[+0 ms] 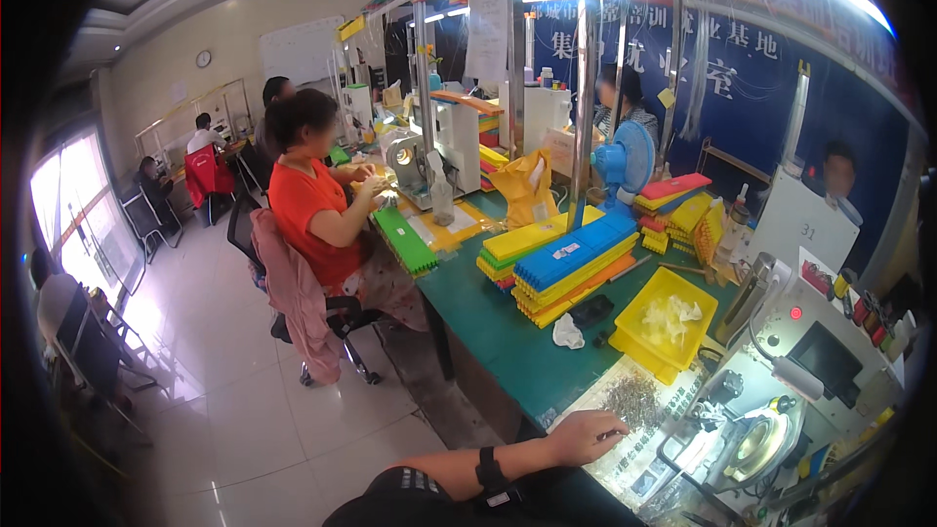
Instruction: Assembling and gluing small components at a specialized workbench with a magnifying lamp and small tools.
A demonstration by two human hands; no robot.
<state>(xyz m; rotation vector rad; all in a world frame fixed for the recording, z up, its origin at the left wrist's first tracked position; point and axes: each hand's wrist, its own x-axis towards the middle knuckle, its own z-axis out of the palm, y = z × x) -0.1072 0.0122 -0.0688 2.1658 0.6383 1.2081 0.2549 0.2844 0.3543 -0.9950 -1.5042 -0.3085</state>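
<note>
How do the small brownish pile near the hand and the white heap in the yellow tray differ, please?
The brownish pile is many tiny bits; the white heap is larger, crumpled-looking pieces.
The brownish pile lies on a printed sheet, close to the left hand; the white heap sits inside the yellow tray, farther away.
Both are loose and uneven.

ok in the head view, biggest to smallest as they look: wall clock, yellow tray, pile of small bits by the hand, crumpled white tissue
1. yellow tray
2. pile of small bits
3. crumpled white tissue
4. wall clock, far back, so its true size is unsure
</note>
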